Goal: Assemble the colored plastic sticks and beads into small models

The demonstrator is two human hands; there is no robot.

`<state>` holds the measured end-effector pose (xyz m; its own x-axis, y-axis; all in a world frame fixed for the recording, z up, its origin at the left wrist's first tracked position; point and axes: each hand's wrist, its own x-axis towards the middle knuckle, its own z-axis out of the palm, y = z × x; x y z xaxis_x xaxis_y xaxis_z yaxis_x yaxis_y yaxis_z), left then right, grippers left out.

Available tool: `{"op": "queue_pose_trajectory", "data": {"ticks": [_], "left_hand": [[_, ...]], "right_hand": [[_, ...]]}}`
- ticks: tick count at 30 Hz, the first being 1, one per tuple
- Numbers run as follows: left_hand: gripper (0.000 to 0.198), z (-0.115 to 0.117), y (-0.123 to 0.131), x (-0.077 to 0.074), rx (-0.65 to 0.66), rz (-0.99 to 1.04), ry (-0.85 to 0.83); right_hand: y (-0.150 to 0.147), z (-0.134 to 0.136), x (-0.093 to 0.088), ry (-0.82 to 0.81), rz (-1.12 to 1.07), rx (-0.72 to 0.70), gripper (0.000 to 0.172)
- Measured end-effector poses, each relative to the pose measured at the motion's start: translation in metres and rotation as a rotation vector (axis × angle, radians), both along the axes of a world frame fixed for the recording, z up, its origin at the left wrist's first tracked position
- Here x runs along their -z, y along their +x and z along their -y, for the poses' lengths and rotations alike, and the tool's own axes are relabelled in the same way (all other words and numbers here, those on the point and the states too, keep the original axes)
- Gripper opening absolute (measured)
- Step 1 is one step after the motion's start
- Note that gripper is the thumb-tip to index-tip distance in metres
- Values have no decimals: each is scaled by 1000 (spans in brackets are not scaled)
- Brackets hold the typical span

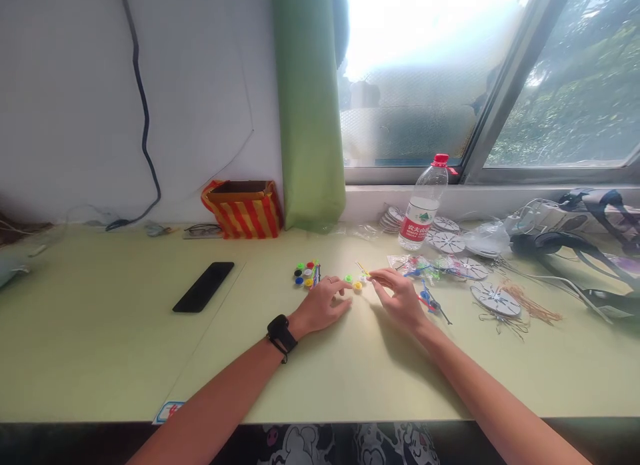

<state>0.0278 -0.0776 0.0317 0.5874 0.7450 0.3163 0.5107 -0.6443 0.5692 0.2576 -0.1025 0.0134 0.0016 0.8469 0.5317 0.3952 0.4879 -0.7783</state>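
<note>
My left hand (327, 305) rests on the table with fingers apart and holds nothing. Its fingertips are close to a small green round piece (349, 278) and a yellow round piece (357, 287); whether they touch is unclear. Left of that hand lies a group of small round coloured pieces, among them a blue one (299, 281) and a red one (310, 266), beside some thin coloured sticks (317, 272). My right hand (399, 298) pinches a thin yellow stick (363, 270) between thumb and fingers, just above the table. A white round piece (363, 278) sits below the stick.
Right of my hands lie blue plastic parts (430, 300), small clear bags (425, 268) and slotted white discs (495, 298). A water bottle (421, 212) stands behind them. A black phone (204, 287) lies left, and a striped box (245, 210) stands by the wall.
</note>
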Motion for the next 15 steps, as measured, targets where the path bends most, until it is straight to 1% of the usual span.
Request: {"op": "queue_pose_trajectory", "data": {"ticks": [5,11,13,15], "left_hand": [[27,-3,-1,3,-65,27,29],[35,-5,-3,5,-126,4,76],[31,-5,-3,5,-110,0,100],[22,-5,-3,4,-86,-8,107]], "right_hand": [[0,-1,0,7,2,-4,21],[-2,1,-2,-6,40,-26,17],[-2,2,-5,-1,45,-34,16],[0,3,-8,10,42,-20,16]]}}
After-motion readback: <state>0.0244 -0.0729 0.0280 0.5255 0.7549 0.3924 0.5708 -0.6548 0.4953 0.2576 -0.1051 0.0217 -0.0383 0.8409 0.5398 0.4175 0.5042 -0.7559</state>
